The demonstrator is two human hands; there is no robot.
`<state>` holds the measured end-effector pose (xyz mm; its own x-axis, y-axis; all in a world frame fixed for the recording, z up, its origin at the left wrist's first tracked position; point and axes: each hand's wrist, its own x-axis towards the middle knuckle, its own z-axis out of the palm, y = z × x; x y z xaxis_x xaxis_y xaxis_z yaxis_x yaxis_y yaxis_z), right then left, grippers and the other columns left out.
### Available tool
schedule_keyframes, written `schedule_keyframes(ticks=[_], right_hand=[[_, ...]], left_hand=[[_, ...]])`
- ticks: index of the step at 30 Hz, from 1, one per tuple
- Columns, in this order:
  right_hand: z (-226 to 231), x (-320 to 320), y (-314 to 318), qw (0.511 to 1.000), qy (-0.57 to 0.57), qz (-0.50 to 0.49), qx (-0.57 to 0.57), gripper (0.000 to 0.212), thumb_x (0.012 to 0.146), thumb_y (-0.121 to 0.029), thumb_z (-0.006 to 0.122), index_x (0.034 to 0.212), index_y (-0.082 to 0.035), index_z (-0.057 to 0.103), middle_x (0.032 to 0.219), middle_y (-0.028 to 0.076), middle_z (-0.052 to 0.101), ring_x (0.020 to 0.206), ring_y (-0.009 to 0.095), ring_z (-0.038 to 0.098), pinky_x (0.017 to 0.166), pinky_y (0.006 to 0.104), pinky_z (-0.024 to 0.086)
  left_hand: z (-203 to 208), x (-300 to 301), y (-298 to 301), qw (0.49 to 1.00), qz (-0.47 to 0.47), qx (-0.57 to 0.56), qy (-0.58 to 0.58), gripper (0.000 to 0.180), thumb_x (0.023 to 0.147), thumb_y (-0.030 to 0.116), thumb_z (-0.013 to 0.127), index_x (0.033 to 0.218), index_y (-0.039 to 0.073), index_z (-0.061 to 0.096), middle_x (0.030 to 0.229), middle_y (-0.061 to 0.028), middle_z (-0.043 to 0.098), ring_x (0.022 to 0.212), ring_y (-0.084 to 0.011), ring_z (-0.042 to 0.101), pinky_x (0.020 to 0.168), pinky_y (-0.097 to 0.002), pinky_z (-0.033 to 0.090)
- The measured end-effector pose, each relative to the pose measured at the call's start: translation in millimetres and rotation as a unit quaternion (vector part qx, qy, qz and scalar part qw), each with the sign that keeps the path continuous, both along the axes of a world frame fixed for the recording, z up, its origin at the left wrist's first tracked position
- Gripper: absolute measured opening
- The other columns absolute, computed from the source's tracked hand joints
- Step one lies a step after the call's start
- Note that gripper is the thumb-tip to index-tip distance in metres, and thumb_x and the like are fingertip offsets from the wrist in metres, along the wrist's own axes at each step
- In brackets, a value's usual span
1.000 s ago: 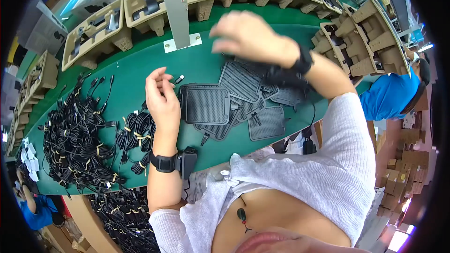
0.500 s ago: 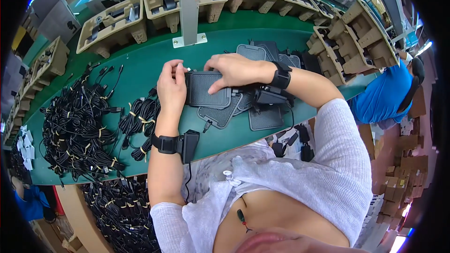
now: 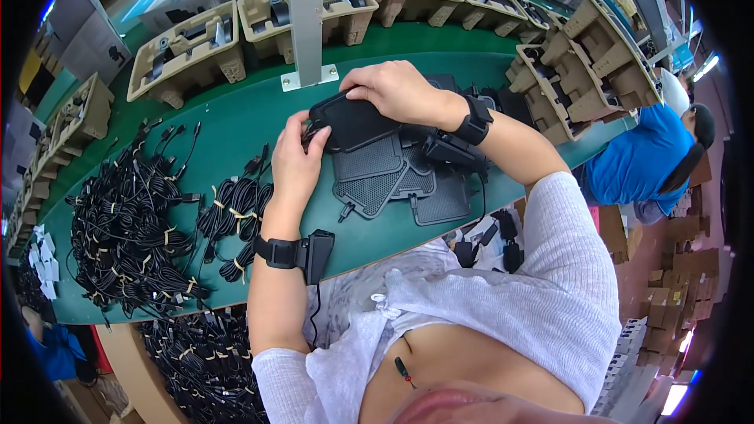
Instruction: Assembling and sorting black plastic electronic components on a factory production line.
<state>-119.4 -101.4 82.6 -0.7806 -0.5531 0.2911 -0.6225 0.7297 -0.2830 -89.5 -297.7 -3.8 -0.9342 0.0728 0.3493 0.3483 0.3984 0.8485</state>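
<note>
Both hands hold one flat black rectangular panel (image 3: 355, 124) with rounded corners, tilted above the green bench. My left hand (image 3: 298, 159) grips its near left corner between thumb and fingers. My right hand (image 3: 399, 96) pinches its far edge from above. Under and beside it lies a loose pile of similar black panels (image 3: 367, 187), some with a fine mesh face and a short plug on a lead. Just left of my left hand rest a few tied black cable bundles (image 3: 232, 216).
A large heap of tied black cables (image 3: 129, 224) covers the bench's left part. Moulded pulp trays (image 3: 187, 53) with black parts line the far side, past a metal post (image 3: 307, 23). More trays (image 3: 559, 82) are stacked at right. A person in blue (image 3: 640, 153) is beyond them.
The panel has been lifted off the pile and tipped, now showing a smoother dark face. My right hand moved up and away from me; my left thumb now presses on the panel's edge.
</note>
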Motion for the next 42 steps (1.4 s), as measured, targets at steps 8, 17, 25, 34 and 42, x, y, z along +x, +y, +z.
schedule_keyframes(ticks=[8, 17, 25, 34, 42], right_hand=[[-2, -2, -3, 0.994, 0.086, 0.068, 0.008, 0.025, 0.081, -0.023, 0.062, 0.102, -0.010, 0.063, 0.083, 0.010, 0.065, 0.078, 0.030, 0.062, 0.067, 0.0359, 0.050], [22, -29, 31, 0.996, 0.011, -0.074, -0.057, 0.018, 0.079, -0.022, 0.066, 0.086, -0.006, 0.061, 0.077, 0.013, 0.063, 0.070, 0.028, 0.061, 0.062, 0.0331, 0.047], [51, -149, 157, 0.845, 0.277, -0.283, -0.358, 0.022, 0.086, -0.020, 0.061, 0.091, 0.000, 0.054, 0.070, 0.003, 0.053, 0.065, 0.010, 0.048, 0.061, 0.0256, 0.042], [38, -241, 226, 0.810, 0.185, -0.379, -0.408, 0.027, 0.083, -0.022, 0.064, 0.091, 0.002, 0.057, 0.076, 0.006, 0.060, 0.069, 0.015, 0.053, 0.064, 0.0292, 0.044], [9, -271, 255, 0.860, 0.227, -0.414, -0.195, 0.034, 0.082, -0.034, 0.062, 0.092, -0.002, 0.062, 0.075, 0.014, 0.062, 0.078, 0.028, 0.060, 0.072, 0.0374, 0.047]], left_hand=[[-10, -9, -1, 0.991, -0.025, 0.124, -0.046, 0.024, 0.086, 0.018, 0.060, 0.102, 0.001, 0.053, 0.078, -0.0064, 0.061, 0.069, -0.0133, 0.058, 0.062, -0.0268, 0.047], [-7, -13, 4, 0.973, 0.043, 0.210, -0.089, 0.019, 0.090, 0.012, 0.053, 0.102, -0.001, 0.047, 0.077, -0.0054, 0.057, 0.051, -0.0061, 0.047, 0.041, -0.0194, 0.038], [-28, -21, 4, 0.995, 0.063, 0.078, 0.012, 0.017, 0.091, 0.012, 0.053, 0.103, -0.001, 0.052, 0.077, -0.0012, 0.054, 0.054, -0.0030, 0.043, 0.044, -0.0166, 0.034], [1, -10, 7, 0.996, 0.081, -0.025, 0.032, 0.033, 0.081, 0.008, 0.062, 0.112, 0.003, 0.053, 0.107, -0.0101, 0.051, 0.082, -0.0161, 0.055, 0.058, -0.0230, 0.046], [3, -9, 10, 0.998, 0.064, -0.013, 0.020, 0.024, 0.084, 0.005, 0.058, 0.108, 0.003, 0.055, 0.109, -0.0061, 0.051, 0.085, -0.0103, 0.053, 0.055, -0.0182, 0.041]])
